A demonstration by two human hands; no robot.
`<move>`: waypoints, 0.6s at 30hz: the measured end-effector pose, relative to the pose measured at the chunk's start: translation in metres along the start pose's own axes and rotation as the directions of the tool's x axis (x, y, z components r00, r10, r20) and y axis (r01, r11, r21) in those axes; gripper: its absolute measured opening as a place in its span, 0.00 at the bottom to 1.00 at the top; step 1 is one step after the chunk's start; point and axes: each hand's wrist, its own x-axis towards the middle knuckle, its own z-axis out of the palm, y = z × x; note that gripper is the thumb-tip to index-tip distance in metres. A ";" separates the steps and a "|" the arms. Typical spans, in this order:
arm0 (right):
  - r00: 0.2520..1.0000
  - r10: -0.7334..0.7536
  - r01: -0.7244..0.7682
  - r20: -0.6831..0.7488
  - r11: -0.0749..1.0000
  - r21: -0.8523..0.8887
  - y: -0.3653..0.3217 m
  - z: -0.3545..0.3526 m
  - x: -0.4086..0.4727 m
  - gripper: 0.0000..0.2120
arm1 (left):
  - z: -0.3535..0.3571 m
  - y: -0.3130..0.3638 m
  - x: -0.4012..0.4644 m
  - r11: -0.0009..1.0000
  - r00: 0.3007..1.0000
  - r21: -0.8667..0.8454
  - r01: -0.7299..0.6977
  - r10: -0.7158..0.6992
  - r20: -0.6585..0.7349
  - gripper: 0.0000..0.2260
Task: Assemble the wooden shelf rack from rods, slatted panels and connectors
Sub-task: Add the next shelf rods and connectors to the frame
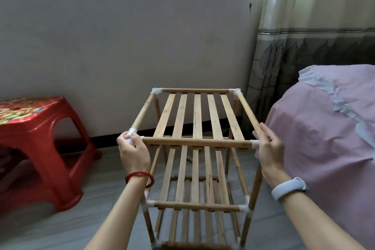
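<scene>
Red plastic stool (pixel 40 140) at far left, cut off by frame edge. My left hand (pixel 133 153) curled round white connector (pixel 130 133) at rack's near-left top corner, mostly hiding it. Wooden shelf rack (pixel 197 148) upright on grey floor (pixel 97 219), bottom tier blurred, feet cut off. My right hand (pixel 269 151) closed on near-right top corner, covering joint. Pink-covered bed (pixel 324 138) just beside the rack.

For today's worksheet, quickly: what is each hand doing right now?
Left hand: closed on the rack's near-left top connector.
Right hand: closed around the near-right top corner of the rack.
</scene>
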 end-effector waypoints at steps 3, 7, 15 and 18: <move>0.996 0.007 -0.010 0.086 0.999 0.035 -0.001 0.018 -0.009 0.18 | -0.016 -0.002 0.012 1.000 0.997 -0.018 -0.002 0.001 -0.073 0.14; 0.977 0.022 -0.032 0.213 0.999 0.044 -0.004 0.055 -0.028 0.19 | -0.045 -0.006 0.036 0.998 0.969 -0.008 0.061 -0.061 -0.240 0.16; 0.858 0.020 -0.024 0.514 1.000 0.001 -0.018 0.161 -0.079 0.20 | -0.146 -0.028 0.084 0.983 0.900 0.179 0.044 0.039 -0.434 0.18; 0.829 0.011 0.030 0.560 0.997 -0.064 -0.028 0.190 -0.091 0.20 | -0.179 -0.031 0.097 0.924 0.906 0.360 0.130 0.037 -0.421 0.20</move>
